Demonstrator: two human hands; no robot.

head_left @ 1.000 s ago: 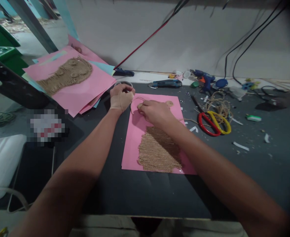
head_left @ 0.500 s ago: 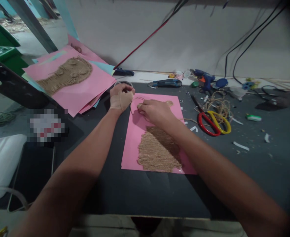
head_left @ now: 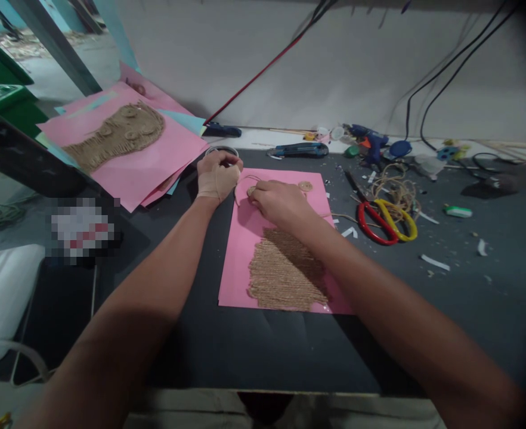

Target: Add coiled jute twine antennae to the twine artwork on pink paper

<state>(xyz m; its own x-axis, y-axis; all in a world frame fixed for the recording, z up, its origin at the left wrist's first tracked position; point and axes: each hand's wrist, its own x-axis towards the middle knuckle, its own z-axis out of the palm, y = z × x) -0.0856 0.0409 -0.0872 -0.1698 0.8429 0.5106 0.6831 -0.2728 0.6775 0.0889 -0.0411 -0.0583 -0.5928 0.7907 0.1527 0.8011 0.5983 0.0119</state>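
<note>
On a pink sheet [head_left: 240, 262] lies a block of brown twine rows [head_left: 285, 274], partly under my right forearm. My right hand [head_left: 278, 199] is closed over the sheet's upper left, fingertips on a small twine coil [head_left: 251, 191] that they partly cover. A second twine coil [head_left: 305, 186] rests near the upper right corner. Left of the sheet, my left hand [head_left: 218, 176] has its fingers pinched together. Twine crosses the back of that hand and loops onto the paper. What sits between its fingertips is mostly hidden.
Red-and-yellow-handled scissors [head_left: 381, 220] lie right of the sheet by tangled twine [head_left: 399, 190] and paper scraps. Behind are a ring-shaped roll [head_left: 222, 149], a utility knife [head_left: 299, 150] and a blue glue gun [head_left: 373, 143]. Pink sheets with a twine shape [head_left: 142, 128] are stacked at left.
Both hands keep almost the same pose and place. The whole view has shifted slightly to the left.
</note>
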